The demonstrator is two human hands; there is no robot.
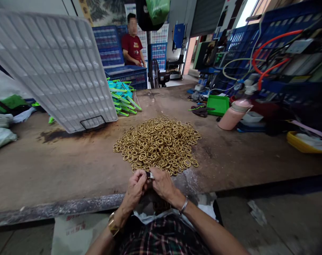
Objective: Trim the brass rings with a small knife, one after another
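Observation:
In the head view, a loose heap of brass-coloured rings (161,141) lies on the brown worktable (97,170), just beyond my hands. My left hand (135,187) is closed at the table's near edge, its thumb and fingertips pinched together. Close beside it, my right hand (165,186) is also closed, with the fingertips meeting those of the left. Between the two pinches shows a small black-and-white piece (149,175); its kind is too small to make out. Some rings of the heap lie right at the fingertips of my right hand.
At the left leans a translucent ribbed plastic panel (60,71), with green-and-blue plastic pieces (123,97) behind it. To the right are a pink spray bottle (234,115), a green tray (218,105) and a yellow tray (307,143). A person (132,46) stands by blue crates (129,73).

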